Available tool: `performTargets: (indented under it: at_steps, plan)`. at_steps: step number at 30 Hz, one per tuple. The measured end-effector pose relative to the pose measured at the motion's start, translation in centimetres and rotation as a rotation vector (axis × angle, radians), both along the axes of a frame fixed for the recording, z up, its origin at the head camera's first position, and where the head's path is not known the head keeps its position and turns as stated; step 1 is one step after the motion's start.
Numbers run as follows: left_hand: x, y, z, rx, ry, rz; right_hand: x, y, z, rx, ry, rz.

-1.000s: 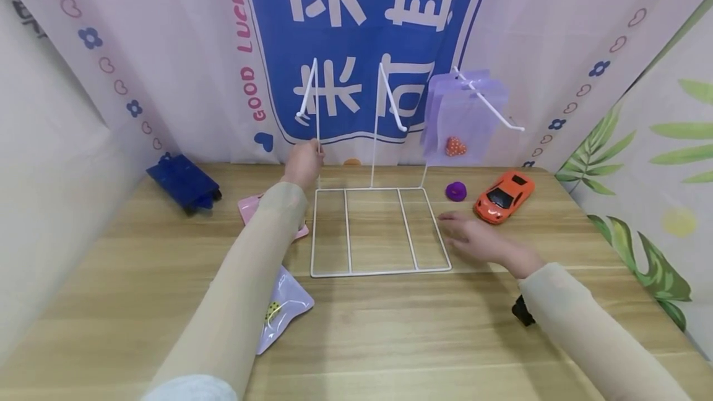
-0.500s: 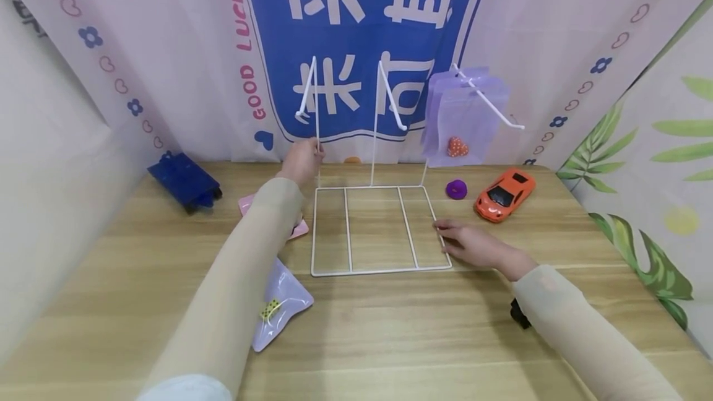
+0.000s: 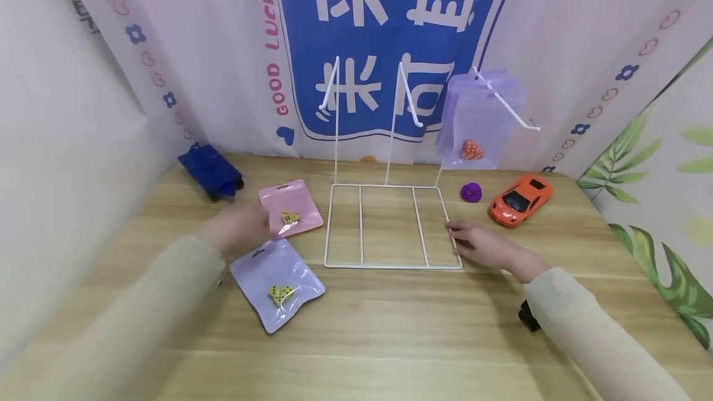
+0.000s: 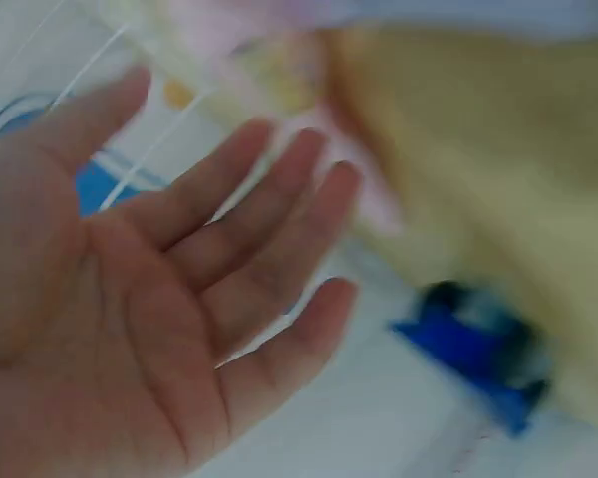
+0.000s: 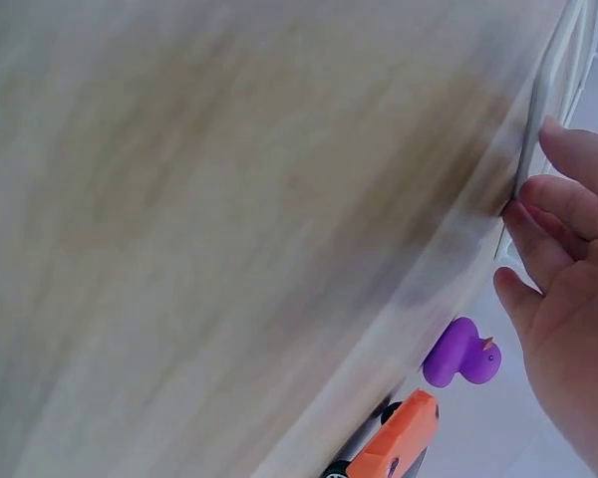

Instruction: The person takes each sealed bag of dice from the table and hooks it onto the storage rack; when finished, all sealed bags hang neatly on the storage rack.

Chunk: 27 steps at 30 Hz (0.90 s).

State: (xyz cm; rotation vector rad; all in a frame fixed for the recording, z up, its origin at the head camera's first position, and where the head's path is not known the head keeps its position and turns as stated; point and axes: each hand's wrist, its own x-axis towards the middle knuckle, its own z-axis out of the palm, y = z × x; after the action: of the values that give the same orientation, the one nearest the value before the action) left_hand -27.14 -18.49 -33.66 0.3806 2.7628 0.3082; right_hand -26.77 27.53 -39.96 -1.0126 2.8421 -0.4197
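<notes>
My left hand (image 3: pixel 239 228), blurred, hovers near a pink pouch (image 3: pixel 312 208) and a lilac pouch (image 3: pixel 301 274), both holding yellow dice. In the left wrist view its palm (image 4: pixel 149 319) shows, fingers spread and nothing held. A white wire rack (image 3: pixel 392 267) with three hooked arms stands in the middle. My right hand (image 3: pixel 487 246) pinches the right rail of its base, thumb and fingertips at the wire (image 5: pixel 534 124) in the right wrist view. Purple pouches (image 3: pixel 490 116) hang from the right hook, the front one holding red dotted pieces.
A small purple duck (image 5: pixel 463 354) and an orange toy car (image 3: pixel 520 200) lie right of the rack. At the back left sits a dark blue toy (image 3: pixel 208 169). A black object (image 3: pixel 528 316) lies by the right forearm. A printed curtain (image 3: pixel 234 79) hangs behind the table.
My left hand has let go of the rack's left upright and swung left toward the pouches. My right hand has closed in on the base rail and taken hold there. The view has shifted slightly.
</notes>
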Motion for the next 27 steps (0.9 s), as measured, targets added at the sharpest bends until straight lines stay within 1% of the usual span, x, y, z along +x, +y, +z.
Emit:
performTargets:
  at_steps: [1,2,3,5,8,11,14,17,21,23,25,27]
  plan:
    - [1.0,-0.6,-0.6,-0.024,-0.044,0.006,0.1,0.0,0.0,0.002,-0.006,0.002]
    - [1.7,-1.0,-1.1,-0.05,-0.057,-0.009,0.2,0.1,0.0,0.003,-0.01,0.004]
    - [2.3,-1.4,-1.6,-0.047,-0.068,-0.011,0.3,0.1,0.0,0.003,-0.013,0.001]
    - [3.1,-1.7,-2.3,-0.049,-0.062,-0.023,0.4,0.2,0.0,0.003,-0.01,-0.002]
    - [3.7,-1.8,-2.7,-0.046,-0.032,-0.041,0.4,0.2,-0.1,0.0,0.003,-0.003]
    - [4.0,-1.7,-2.9,-0.052,-0.006,-0.05,0.3,0.0,-0.2,-0.003,0.014,0.003]
    - [4.1,-1.5,-3.0,-0.056,0.003,-0.054,0.3,-0.1,-0.2,-0.011,0.022,0.015]
    - [4.0,-1.5,-3.0,-0.059,-0.004,-0.063,0.3,-0.1,-0.2,-0.015,0.038,0.022]
    - [4.0,-1.4,-3.0,-0.047,-0.032,-0.068,0.3,-0.1,-0.1,-0.007,0.057,0.025]
    - [4.0,-1.3,-3.1,-0.038,-0.032,-0.07,0.3,-0.1,-0.1,-0.001,0.055,0.025]
    - [4.0,-1.1,-3.1,-0.003,-0.026,-0.075,0.4,-0.1,-0.1,0.007,0.047,0.024]
    - [3.8,-0.7,-3.2,0.072,0.005,-0.096,0.4,-0.1,-0.2,0.015,0.037,0.021]
